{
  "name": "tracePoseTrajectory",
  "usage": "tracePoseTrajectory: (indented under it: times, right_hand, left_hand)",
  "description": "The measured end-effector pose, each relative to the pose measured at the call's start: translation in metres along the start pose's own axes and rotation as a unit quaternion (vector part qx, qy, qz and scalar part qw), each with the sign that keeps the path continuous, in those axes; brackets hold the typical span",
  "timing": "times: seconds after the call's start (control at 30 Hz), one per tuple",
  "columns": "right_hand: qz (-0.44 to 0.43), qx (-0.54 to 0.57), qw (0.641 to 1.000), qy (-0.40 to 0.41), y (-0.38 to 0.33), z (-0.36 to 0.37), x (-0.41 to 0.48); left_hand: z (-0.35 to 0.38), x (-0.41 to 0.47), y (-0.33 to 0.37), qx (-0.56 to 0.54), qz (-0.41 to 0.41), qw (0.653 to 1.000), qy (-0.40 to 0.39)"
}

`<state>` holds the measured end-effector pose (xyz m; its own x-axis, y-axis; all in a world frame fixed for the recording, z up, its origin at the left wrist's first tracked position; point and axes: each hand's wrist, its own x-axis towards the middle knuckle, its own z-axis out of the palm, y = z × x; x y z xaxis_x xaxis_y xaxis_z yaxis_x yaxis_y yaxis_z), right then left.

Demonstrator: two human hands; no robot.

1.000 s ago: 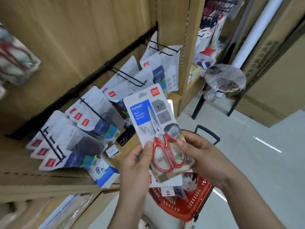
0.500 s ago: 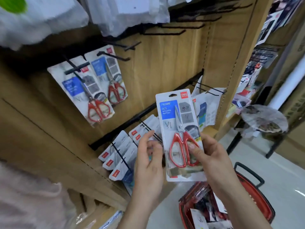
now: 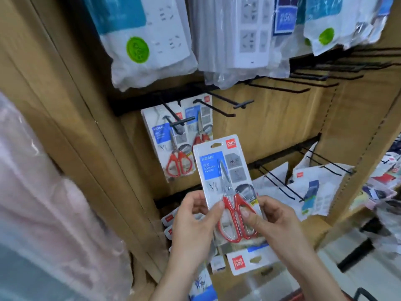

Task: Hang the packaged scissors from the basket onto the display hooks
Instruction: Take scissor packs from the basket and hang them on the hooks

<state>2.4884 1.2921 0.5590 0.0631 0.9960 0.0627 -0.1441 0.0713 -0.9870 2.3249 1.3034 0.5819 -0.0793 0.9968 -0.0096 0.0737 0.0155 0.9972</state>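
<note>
Just below and right of the hung packs (image 3: 171,146), the left hand (image 3: 193,227) pinches the scissors pack (image 3: 219,168) by its lower edge, the right hand (image 3: 280,227) likewise. Probably light, stiff card with slick blister, best held by its edges. Right of the hung packs, bare hooks (image 3: 243,104) on wooden panel (image 3: 271,122)

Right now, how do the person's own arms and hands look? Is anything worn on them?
Both are bare. The left hand and right hand have no gloves or visible rings, and the nails are short and plain. The left forearm and right forearm show no sleeve, watch or bracelet down to the picture's edge.
</note>
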Motion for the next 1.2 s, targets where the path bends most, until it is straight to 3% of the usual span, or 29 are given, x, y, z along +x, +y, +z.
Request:
tracePoseTrajectory:
  times: [0.1, 0.33, 0.5, 0.77, 0.93, 1.2]
  right_hand:
    - [-0.020, -0.049, 0.999, -0.002, 0.000, -0.002, 0.010]
    - [-0.050, -0.074, 0.996, -0.020, 0.000, -0.008, 0.035]
    - [-0.057, -0.110, 0.990, -0.060, 0.001, -0.022, 0.037]
    - [-0.081, -0.079, 0.987, -0.111, -0.026, -0.035, 0.043]
    - [-0.096, -0.045, 0.988, -0.108, -0.028, -0.035, 0.045]
    - [-0.119, -0.125, 0.979, -0.108, -0.025, -0.023, 0.043]
  left_hand:
    - [-0.002, 0.000, 0.002, -0.034, -0.025, 0.999, 0.015]
    - [0.000, 0.002, 0.005, -0.050, 0.000, 0.994, 0.098]
    - [-0.007, -0.007, 0.006, -0.019, 0.022, 0.990, 0.138]
    - [-0.026, -0.025, -0.009, 0.027, 0.060, 0.965, 0.253]
    - [-0.024, -0.028, 0.004, -0.023, 0.069, 0.970, 0.230]
    - [-0.017, -0.004, 0.021, -0.014, 0.093, 0.979, 0.182]
